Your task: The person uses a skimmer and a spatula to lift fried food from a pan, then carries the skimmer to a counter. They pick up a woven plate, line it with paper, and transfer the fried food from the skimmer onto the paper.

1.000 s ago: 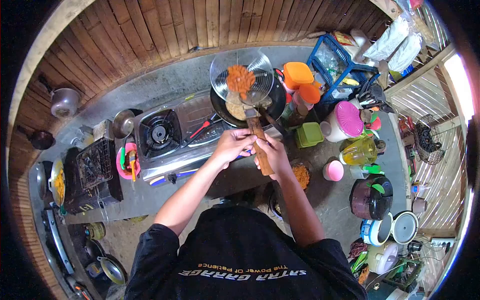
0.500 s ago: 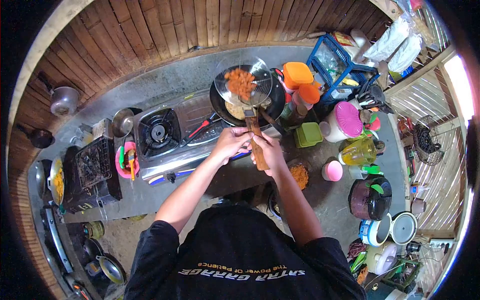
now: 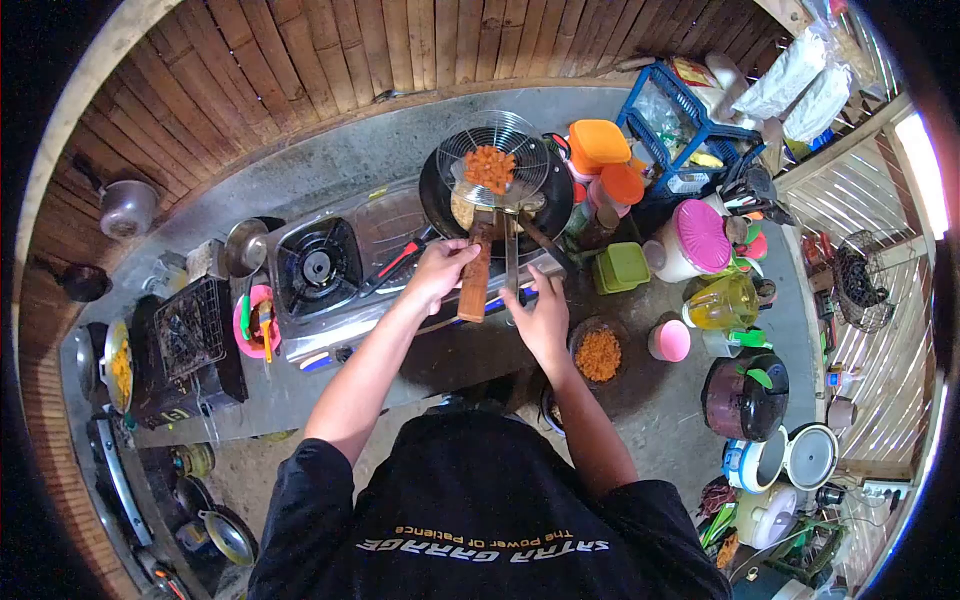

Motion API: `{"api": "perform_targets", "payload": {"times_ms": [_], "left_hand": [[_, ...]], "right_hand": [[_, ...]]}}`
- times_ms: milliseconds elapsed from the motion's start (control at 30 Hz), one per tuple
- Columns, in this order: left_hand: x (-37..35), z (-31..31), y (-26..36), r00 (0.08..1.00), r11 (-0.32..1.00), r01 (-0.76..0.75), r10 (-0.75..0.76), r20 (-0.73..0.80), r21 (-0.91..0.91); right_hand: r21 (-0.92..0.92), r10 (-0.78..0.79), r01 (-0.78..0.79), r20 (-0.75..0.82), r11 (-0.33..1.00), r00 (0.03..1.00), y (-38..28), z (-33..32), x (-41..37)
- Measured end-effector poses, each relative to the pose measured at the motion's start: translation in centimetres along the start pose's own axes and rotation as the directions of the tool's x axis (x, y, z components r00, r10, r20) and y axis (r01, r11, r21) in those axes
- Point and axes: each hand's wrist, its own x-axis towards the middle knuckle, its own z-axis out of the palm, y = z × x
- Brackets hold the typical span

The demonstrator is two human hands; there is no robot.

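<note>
A round wire skimmer (image 3: 517,140) carries small orange diced pieces (image 3: 489,170) over a black wok (image 3: 440,200) on the stove. My left hand (image 3: 447,272) is closed around its wooden handle (image 3: 474,285), which points back toward me. A thin metal handle (image 3: 512,262) runs alongside, to the right of the wooden one. My right hand (image 3: 541,315) is beside it, fingers apart, with the thumb at the metal handle's lower end. Pale food shows in the wok beneath the skimmer, partly hidden.
Left of the wok is a bare burner (image 3: 317,265), with red-and-black tongs (image 3: 400,262) between them. A bowl of orange bits (image 3: 598,354) stands right of my right hand, near a pink cup (image 3: 669,341) and a green container (image 3: 621,268). Farther right are an oil jug (image 3: 722,304) and a dark pot (image 3: 742,398).
The wooden handle has swung left in my left hand, uncovering the metal handle beside it. My right hand has let go of the wood and moved slightly right and down.
</note>
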Motion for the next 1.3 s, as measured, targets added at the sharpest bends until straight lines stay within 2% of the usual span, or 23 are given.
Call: {"api": "perform_targets", "payload": {"times_ms": [100,133,233,333,433,533,667,767,867,967,1067,1200,1300], "left_hand": [[0.5,-0.8,-0.3,1.0,0.996,0.022,-0.02,0.02,-0.084],[0.7,-1.2,-0.3,0.999,0.993,0.039,-0.036,0.031,-0.112],[1.2,-2.0,-0.4,0.998,0.988,0.064,-0.059,0.037,-0.143],[1.5,-2.7,-0.2,0.998,0.985,0.06,-0.059,0.008,-0.16],[1.8,-3.5,0.2,0.999,0.997,0.031,-0.034,-0.034,-0.07],[1.6,-3.8,1.1,0.998,0.998,0.039,-0.037,-0.044,0.045],[2.6,-4.5,0.4,1.0,0.992,0.007,-0.008,0.003,0.127],[2.2,-4.5,1.1,0.999,0.958,0.027,-0.017,-0.035,0.286],[2.6,-4.5,1.9,0.998,0.827,-0.063,0.062,0.021,0.558],[4.0,-4.5,1.4,0.958,0.655,-0.267,0.26,0.121,0.707],[4.2,-4.0,2.6,0.978,0.655,-0.191,0.191,0.084,0.731],[5.9,-4.8,2.1,0.931,0.484,-0.324,0.317,0.182,0.813],[5.6,-4.4,3.8,0.924,0.345,-0.347,0.282,0.256,0.872]], "right_hand": [[-0.232,-0.128,0.122,-0.012,0.965,0.992,1.1,0.6,-0.5],[-0.155,0.008,0.005,0.084,0.988,0.996,1.0,0.6,-0.3],[-0.202,0.113,-0.058,0.273,0.978,0.955,2.3,1.7,0.5],[-0.141,-0.013,0.029,0.111,0.99,0.994,3.3,2.6,1.1],[-0.08,0.015,-0.011,0.041,0.997,0.999,3.2,3.3,1.9],[-0.023,0.05,-0.049,0.052,0.999,0.997,3.0,4.1,2.3],[-0.046,0.017,-0.015,0.039,0.999,0.999,3.0,4.8,2.3],[-0.041,-0.014,0.015,0.018,0.999,1.0,3.5,5.0,2.2],[-0.029,-0.015,0.015,0.006,0.999,1.0,3.7,4.9,2.0],[-0.03,-0.014,0.015,0.018,0.999,1.0,3.7,4.7,1.9],[-0.006,0.014,-0.014,0.018,1.0,1.0,3.4,4.2,1.9],[0.003,-0.012,0.012,-0.037,1.0,0.999,4.3,4.5,1.8],[0.046,0.003,-0.001,-0.04,0.999,0.999,4.7,4.7,2.0]]}}
